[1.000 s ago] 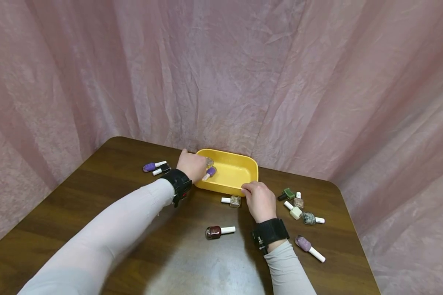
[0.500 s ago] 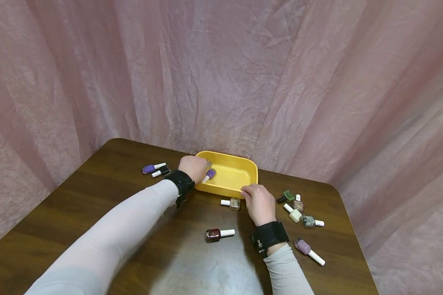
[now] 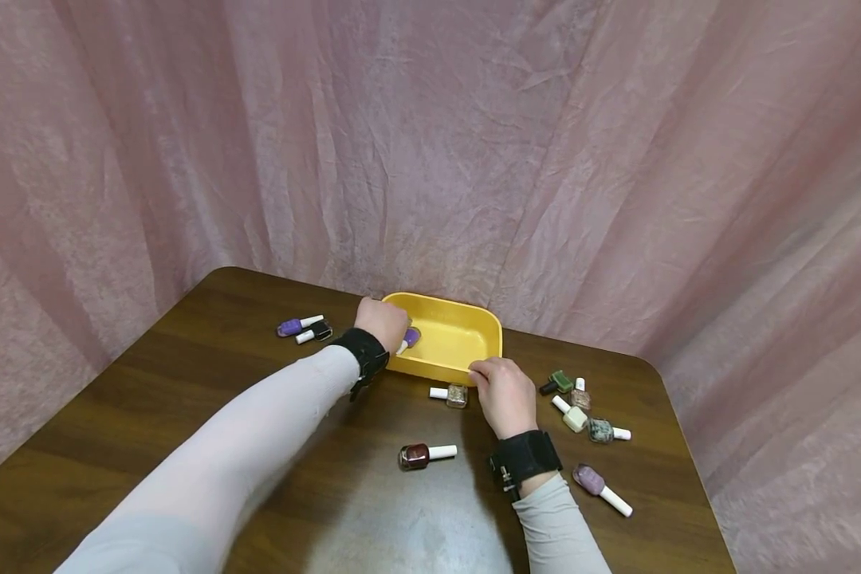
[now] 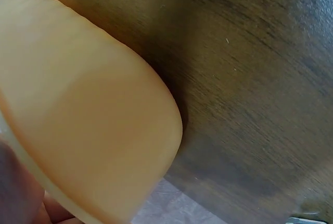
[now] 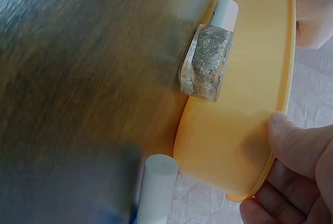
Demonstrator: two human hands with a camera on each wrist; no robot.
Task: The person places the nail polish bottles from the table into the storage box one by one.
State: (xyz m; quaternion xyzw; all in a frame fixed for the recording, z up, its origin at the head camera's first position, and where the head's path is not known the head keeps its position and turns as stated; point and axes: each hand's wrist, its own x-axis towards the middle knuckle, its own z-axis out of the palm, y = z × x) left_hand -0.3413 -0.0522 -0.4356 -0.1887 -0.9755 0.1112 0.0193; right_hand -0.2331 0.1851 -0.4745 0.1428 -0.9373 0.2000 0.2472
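A yellow plastic bin (image 3: 466, 346) stands near the table's back edge. My right hand (image 3: 505, 392) grips its front right rim, with the thumb (image 5: 296, 140) on the outer wall. Over the bin's left end my left hand (image 3: 385, 322) reaches in; its fingertips are hidden, so I cannot tell whether they hold anything. Beside that hand, inside the bin, lies a purple nail polish bottle (image 3: 412, 337). A glitter nail polish bottle (image 3: 457, 396) with a white cap lies just in front of the bin, close to my right hand.
A dark red nail polish bottle (image 3: 414, 457) lies nearer on the brown table (image 3: 273, 446). Several bottles, including a green one (image 3: 562, 381) and a lilac one (image 3: 589, 479), lie at right. Purple (image 3: 289, 328) and black (image 3: 321, 329) bottles lie at left. A pink curtain (image 3: 430, 143) hangs behind.
My left hand has shifted right, further over the bin, and now covers most of the clear bottle seen earlier beside the purple one. My right hand keeps its grip on the rim.
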